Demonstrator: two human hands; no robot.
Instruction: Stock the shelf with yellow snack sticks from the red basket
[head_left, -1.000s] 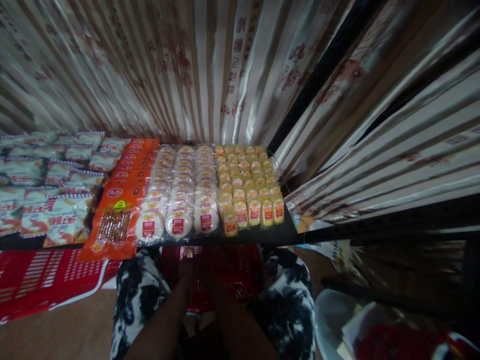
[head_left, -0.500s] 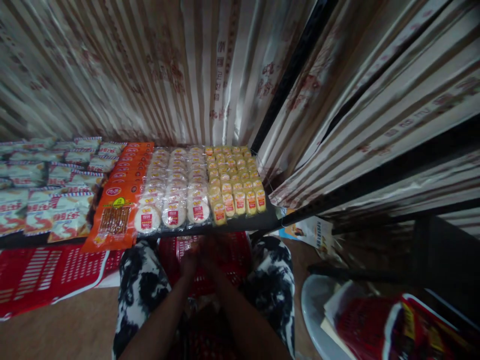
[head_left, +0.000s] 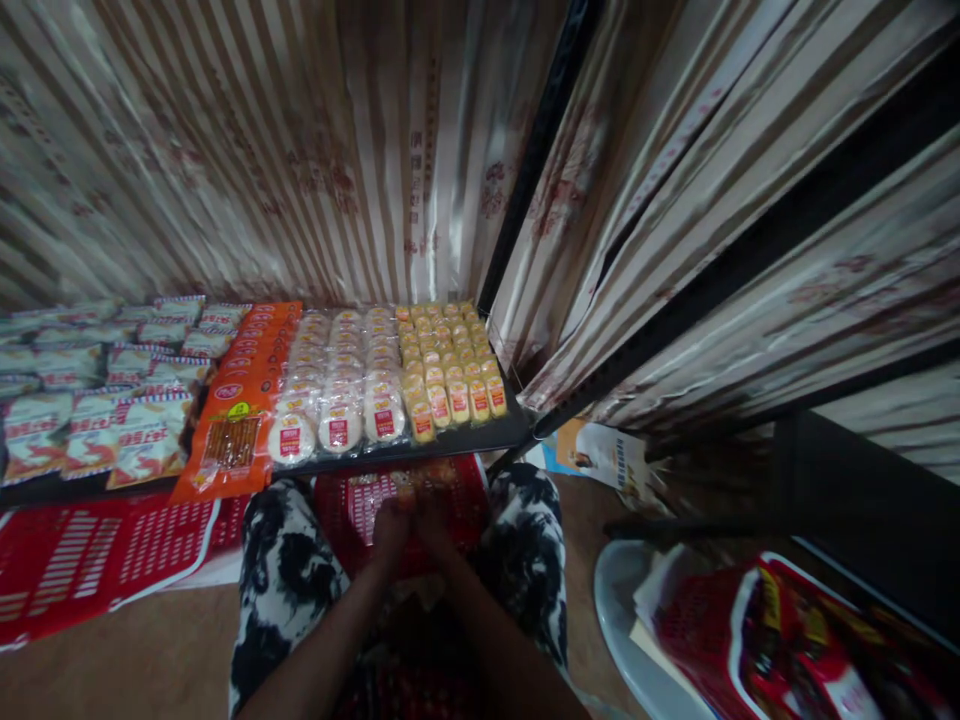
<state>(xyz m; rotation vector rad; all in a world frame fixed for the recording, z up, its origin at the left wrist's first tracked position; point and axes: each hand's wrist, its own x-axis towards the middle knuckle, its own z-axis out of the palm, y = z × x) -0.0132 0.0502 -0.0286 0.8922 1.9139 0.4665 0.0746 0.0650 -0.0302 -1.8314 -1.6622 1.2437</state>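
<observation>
Between my knees, my left hand [head_left: 393,522] and my right hand [head_left: 430,522] are close together over a red plastic basket [head_left: 349,520]. Their fingers look curled in, though the dim light blurs them. A small yellowish packet [head_left: 403,488] shows just beyond the fingertips; whether it is held or lies in the basket is unclear. Past the basket, a dark shelf [head_left: 450,441] bears yellow wrapped cakes [head_left: 458,402] in rows at its right end. Left of those are round white wrapped cakes [head_left: 339,425], then an orange bag of snack sticks [head_left: 231,440].
White snack bags [head_left: 150,435] fill the shelf's left part. Another red basket [head_left: 135,545] is underneath. Dark metal posts [head_left: 537,170] stand before a patterned curtain [head_left: 300,150]. At right are a pale stool [head_left: 619,600] and red packages [head_left: 810,640].
My view has shifted slightly, moving the shelf's right end leftward in the picture. Both hands remain together over the basket, and the small yellowish packet beyond the fingers shows more clearly.
</observation>
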